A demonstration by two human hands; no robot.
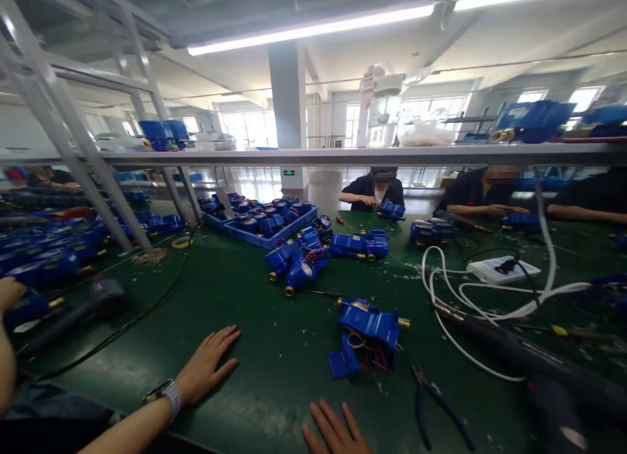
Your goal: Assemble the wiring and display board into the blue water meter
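Observation:
My left hand (pixel 206 365) lies flat on the green tabletop, fingers stretched out and holding nothing; a watch (pixel 164 395) is on that wrist. At the bottom edge of the view, my right hand (pixel 337 430) rests with its fingers apart, only partly in the picture. Beyond it sits a blue water meter (pixel 369 326) with brass ends, its cover hanging open and thin coloured wires showing. To the right of that hand lie pliers (pixel 435 408) with dark handles, jaws pointing away from me. Neither hand touches the meter or the pliers.
Several more blue meters (pixel 301 271) stand farther back, beside a blue crate (pixel 274 238) of them. A heat gun (pixel 533 362), white cable and power strip (pixel 504 270) occupy the right. At left are a dark handheld tool (pixel 105 298) and another person's hand (pixel 10 294). Co-workers sit opposite.

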